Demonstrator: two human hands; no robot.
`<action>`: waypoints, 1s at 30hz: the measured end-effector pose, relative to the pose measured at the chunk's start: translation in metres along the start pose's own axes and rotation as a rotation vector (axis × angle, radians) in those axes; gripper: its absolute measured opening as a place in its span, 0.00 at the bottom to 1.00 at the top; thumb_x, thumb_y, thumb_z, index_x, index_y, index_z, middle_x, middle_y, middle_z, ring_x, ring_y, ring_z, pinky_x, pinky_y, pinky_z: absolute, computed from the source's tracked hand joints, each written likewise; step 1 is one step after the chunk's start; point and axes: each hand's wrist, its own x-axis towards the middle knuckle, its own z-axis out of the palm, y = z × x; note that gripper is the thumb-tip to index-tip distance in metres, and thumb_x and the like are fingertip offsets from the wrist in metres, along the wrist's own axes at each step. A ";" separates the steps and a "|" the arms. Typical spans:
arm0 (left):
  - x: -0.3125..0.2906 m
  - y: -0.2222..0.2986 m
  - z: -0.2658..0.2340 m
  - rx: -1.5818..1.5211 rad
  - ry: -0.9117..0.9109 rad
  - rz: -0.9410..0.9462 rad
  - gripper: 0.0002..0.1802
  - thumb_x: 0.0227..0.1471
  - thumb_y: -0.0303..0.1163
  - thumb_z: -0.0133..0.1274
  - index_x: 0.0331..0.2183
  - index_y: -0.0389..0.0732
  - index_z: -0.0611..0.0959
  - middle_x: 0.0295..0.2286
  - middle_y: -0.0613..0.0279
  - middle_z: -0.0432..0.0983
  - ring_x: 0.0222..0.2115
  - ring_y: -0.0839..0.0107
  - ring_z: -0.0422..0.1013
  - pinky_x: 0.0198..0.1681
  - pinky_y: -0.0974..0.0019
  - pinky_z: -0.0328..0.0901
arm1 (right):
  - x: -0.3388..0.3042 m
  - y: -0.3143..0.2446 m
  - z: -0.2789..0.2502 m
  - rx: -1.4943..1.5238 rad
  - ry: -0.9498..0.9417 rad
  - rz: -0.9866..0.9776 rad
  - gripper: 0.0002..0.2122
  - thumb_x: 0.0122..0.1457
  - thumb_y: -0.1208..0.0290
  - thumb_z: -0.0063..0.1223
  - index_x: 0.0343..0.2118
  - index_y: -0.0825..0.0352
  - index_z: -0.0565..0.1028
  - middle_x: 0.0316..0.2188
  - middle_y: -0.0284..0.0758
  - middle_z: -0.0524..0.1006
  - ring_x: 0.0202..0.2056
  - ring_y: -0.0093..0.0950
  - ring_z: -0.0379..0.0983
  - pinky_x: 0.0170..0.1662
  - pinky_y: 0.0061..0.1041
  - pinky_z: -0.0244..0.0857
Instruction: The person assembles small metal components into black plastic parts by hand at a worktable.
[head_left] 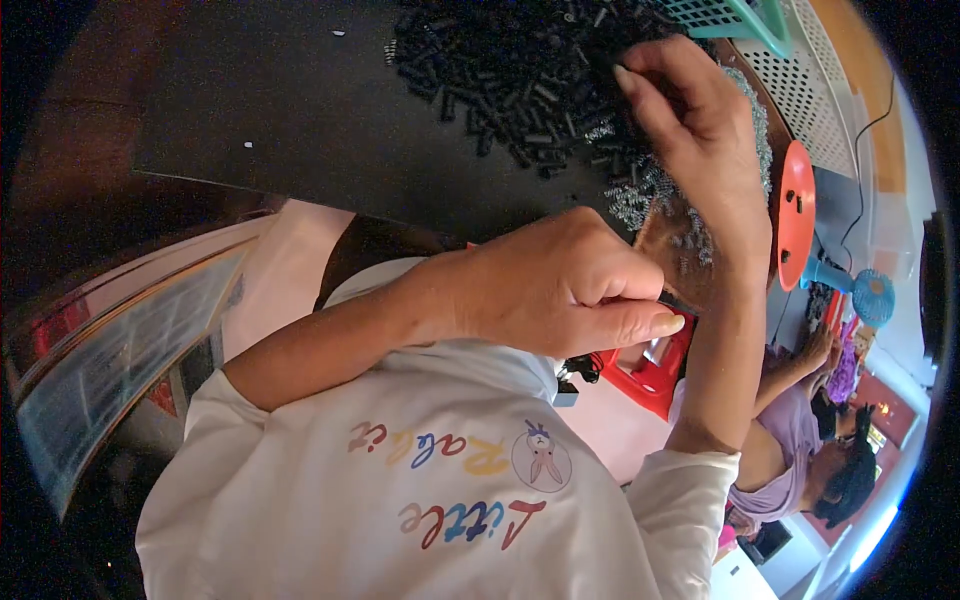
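Observation:
My right hand (705, 145) reaches over a heap of small black cylindrical parts (510, 95) on a dark tabletop (290, 90). Its thumb and forefinger come together at the heap's right side, and whatever lies between them is too small or dark to make out. Small silver springs (635, 200) are piled beside and beneath that wrist. Closer to my body, my left hand (575, 290) is curled into a fist with the thumb along the fingers. Anything inside the fist is hidden.
A red oval dish (796, 215) with a few black pieces stands right of my right wrist. Behind are a teal basket (735, 20) and a white perforated basket (800, 90). A small blue fan (873, 297) stands at the right, near another person in a purple top (785, 450).

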 end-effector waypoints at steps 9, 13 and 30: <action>0.004 -0.001 0.009 -0.315 0.386 -0.264 0.09 0.58 0.33 0.46 0.35 0.36 0.75 0.22 0.67 0.72 0.23 0.79 0.68 0.26 0.74 0.66 | -0.049 -0.021 -0.013 0.141 0.285 0.173 0.04 0.51 0.78 0.56 0.29 0.71 0.73 0.23 0.32 0.72 0.23 0.19 0.66 0.27 0.17 0.61; 0.006 -0.006 0.011 -0.294 0.483 -0.133 0.15 0.60 0.36 0.43 0.42 0.34 0.73 0.27 0.62 0.73 0.27 0.78 0.70 0.33 0.74 0.67 | -0.068 -0.041 -0.017 -0.056 0.315 -0.016 0.07 0.47 0.82 0.57 0.30 0.71 0.74 0.23 0.37 0.72 0.22 0.27 0.67 0.25 0.22 0.61; -0.065 0.022 0.048 -0.600 0.295 -0.162 0.14 0.57 0.38 0.49 0.27 0.37 0.75 0.17 0.68 0.69 0.16 0.82 0.63 0.18 0.77 0.57 | -0.131 -0.103 -0.007 0.430 0.192 -0.088 0.10 0.48 0.77 0.58 0.32 0.76 0.74 0.27 0.40 0.73 0.28 0.27 0.66 0.31 0.22 0.60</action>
